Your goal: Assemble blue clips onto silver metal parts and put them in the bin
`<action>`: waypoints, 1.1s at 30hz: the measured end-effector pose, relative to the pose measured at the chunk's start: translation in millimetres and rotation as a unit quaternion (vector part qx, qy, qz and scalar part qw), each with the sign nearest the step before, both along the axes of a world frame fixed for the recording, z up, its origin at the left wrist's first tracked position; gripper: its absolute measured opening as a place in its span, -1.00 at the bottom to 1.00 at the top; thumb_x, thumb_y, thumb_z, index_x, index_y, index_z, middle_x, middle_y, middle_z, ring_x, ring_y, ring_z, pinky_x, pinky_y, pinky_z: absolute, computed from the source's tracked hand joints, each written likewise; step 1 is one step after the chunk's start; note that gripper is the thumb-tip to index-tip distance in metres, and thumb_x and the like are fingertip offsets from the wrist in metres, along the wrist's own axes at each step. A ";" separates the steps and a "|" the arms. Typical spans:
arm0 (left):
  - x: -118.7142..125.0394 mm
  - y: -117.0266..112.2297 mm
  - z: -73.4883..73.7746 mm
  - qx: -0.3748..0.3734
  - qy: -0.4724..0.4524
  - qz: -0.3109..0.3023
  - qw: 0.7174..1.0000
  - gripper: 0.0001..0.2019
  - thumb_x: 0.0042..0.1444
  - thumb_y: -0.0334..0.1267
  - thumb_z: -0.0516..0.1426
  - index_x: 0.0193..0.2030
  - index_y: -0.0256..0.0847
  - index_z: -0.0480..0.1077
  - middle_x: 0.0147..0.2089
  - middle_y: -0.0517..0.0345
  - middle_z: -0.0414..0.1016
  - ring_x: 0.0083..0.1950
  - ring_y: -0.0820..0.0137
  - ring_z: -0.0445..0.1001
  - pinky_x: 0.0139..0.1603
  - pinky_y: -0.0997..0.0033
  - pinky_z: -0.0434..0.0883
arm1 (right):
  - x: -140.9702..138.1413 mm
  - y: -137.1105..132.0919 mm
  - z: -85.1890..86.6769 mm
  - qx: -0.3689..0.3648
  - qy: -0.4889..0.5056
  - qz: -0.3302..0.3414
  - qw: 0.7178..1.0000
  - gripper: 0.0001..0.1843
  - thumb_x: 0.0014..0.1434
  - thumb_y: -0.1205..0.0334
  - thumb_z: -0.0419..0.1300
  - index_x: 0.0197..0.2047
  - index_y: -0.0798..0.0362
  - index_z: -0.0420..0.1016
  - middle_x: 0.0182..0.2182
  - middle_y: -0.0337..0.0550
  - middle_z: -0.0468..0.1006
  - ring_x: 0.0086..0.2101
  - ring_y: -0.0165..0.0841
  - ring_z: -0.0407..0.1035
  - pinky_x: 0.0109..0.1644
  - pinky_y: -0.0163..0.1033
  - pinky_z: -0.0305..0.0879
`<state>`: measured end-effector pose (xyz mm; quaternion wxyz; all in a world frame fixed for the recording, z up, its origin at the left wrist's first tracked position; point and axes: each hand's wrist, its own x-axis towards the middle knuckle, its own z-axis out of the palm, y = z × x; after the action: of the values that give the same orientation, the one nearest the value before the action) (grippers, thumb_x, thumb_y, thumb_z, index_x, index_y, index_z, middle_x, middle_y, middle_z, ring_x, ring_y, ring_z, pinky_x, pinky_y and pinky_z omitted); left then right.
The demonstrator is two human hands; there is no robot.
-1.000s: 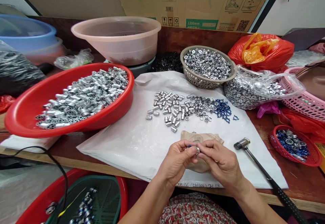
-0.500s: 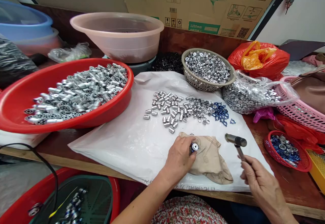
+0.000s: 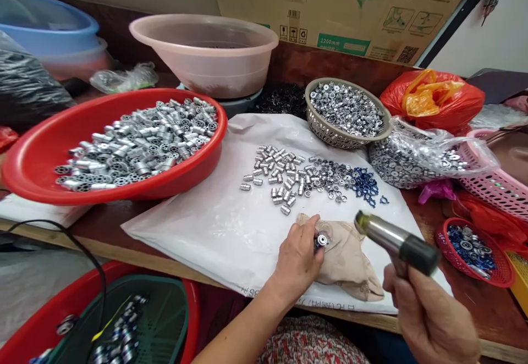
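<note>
My left hand (image 3: 297,257) is closed around a small metal cylinder part (image 3: 322,240), its ringed silver end facing up and a bit of blue showing at its side. Under that part lies a folded beige cloth (image 3: 348,262) on the white sheet. To the right, my right hand (image 3: 429,309) grips a hammer (image 3: 398,243) by its handle; its head, silver with a black end and a yellowish end, is raised above the sheet. Beyond the cloth lie loose silver cylinders (image 3: 280,166), small silver discs (image 3: 330,174) and blue three-cornered pieces (image 3: 365,185).
A large red basin (image 3: 173,180) of silver cylinders stands at left. Behind are a pink basin (image 3: 206,70) and a grey-green basket (image 3: 334,133) of small parts. At right sits a small red basket (image 3: 505,273). Below the table edge, a green tray (image 3: 165,320) holds finished-looking cylinders.
My right hand has lifted the hammer up and closer to the camera. My left hand keeps its hold on the small part at the cloth. The whole view has shifted slightly.
</note>
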<state>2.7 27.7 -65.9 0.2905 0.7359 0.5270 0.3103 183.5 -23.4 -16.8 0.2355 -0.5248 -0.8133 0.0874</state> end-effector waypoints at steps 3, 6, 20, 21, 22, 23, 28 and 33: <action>-1.2 -0.5 0.5 -0.003 0.003 0.007 1.000 -0.43 -0.02 -0.44 0.06 0.19 -0.23 0.11 -0.11 0.00 0.43 -0.10 0.21 0.34 -0.11 0.17 0.40 | -3.5 -2.7 -6.6 -0.008 -0.011 0.027 1.000 -0.47 0.27 0.32 -0.06 0.30 0.00 0.05 -0.06 -0.12 0.55 -0.13 -0.37 0.49 -0.12 -0.38 0.45; -3.6 -0.7 -0.8 0.008 -0.006 -0.008 1.000 -0.45 0.01 -0.43 0.05 0.19 -0.23 0.11 -0.09 -0.01 0.42 -0.08 0.21 0.34 -0.08 0.15 0.39 | 14.1 -7.2 -19.4 0.007 -0.017 -0.062 0.998 -0.59 0.27 0.25 -0.05 0.18 0.04 0.22 -0.07 -0.09 0.54 -0.10 -0.33 0.47 -0.07 -0.32 0.43; -49.7 -17.8 13.0 0.063 0.047 0.033 0.996 -0.64 0.02 -0.46 0.00 -0.02 -0.15 0.32 -0.21 0.04 0.45 -0.17 0.25 0.39 -0.21 0.28 0.42 | 89.1 90.5 -31.0 -0.067 -0.146 -0.285 0.945 -0.65 0.16 0.00 0.00 -0.19 0.00 0.49 -0.18 -0.10 0.55 -0.25 -0.25 0.45 -0.22 -0.20 0.32; -74.2 -28.9 10.6 0.072 0.079 0.071 0.992 -0.68 0.03 -0.44 0.00 -0.08 -0.13 0.35 -0.23 0.04 0.45 -0.18 0.23 0.41 -0.23 0.27 0.42 | 86.4 105.0 -31.9 -0.072 -0.150 -0.283 0.945 -0.66 0.15 0.00 0.01 -0.22 0.00 0.50 -0.19 -0.10 0.55 -0.28 -0.24 0.45 -0.26 -0.19 0.30; -102.2 -42.4 7.0 0.082 0.118 0.112 0.983 -0.72 0.02 -0.40 0.01 -0.14 -0.10 0.38 -0.25 0.04 0.46 -0.19 0.21 0.42 -0.23 0.24 0.41 | 84.6 116.4 -33.6 -0.077 -0.154 -0.279 0.945 -0.66 0.14 -0.01 0.02 -0.27 -0.01 0.52 -0.22 -0.09 0.55 -0.31 -0.23 0.44 -0.31 -0.19 0.29; -131.9 -57.5 2.5 0.076 0.164 0.147 0.972 -0.77 0.01 -0.35 0.03 -0.18 -0.08 0.39 -0.25 0.04 0.46 -0.20 0.17 0.43 -0.24 0.19 0.41 | 83.7 124.7 -36.0 -0.083 -0.157 -0.275 0.945 -0.67 0.12 -0.02 0.04 -0.32 -0.01 0.53 -0.26 -0.09 0.55 -0.34 -0.22 0.43 -0.35 -0.18 0.26; -220.4 -102.7 -9.0 0.099 0.281 0.230 0.927 -0.80 -0.02 -0.12 0.03 -0.27 0.02 0.41 -0.38 0.08 0.44 -0.39 0.14 0.40 -0.40 0.13 0.37 | 86.2 135.7 -45.9 -0.095 -0.144 -0.265 0.949 -0.66 0.07 -0.02 0.05 -0.45 0.02 0.51 -0.32 -0.02 0.53 -0.43 -0.19 0.40 -0.41 -0.14 0.22; -134.0 -22.2 9.1 0.048 0.203 0.120 0.971 -0.74 0.13 -0.36 -0.03 -0.15 -0.02 0.40 -0.27 0.16 0.45 -0.18 0.25 0.42 -0.18 0.28 0.41 | 68.2 123.9 -40.6 -0.075 -0.087 -0.248 0.962 -0.70 0.06 0.02 0.04 -0.42 0.06 0.45 -0.31 0.01 0.53 -0.33 -0.18 0.44 -0.24 -0.12 0.33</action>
<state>-131.3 5.5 -56.8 0.1023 0.7283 0.6436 0.2119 251.7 100.5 -57.4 0.1382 -0.7320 -0.6659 0.0412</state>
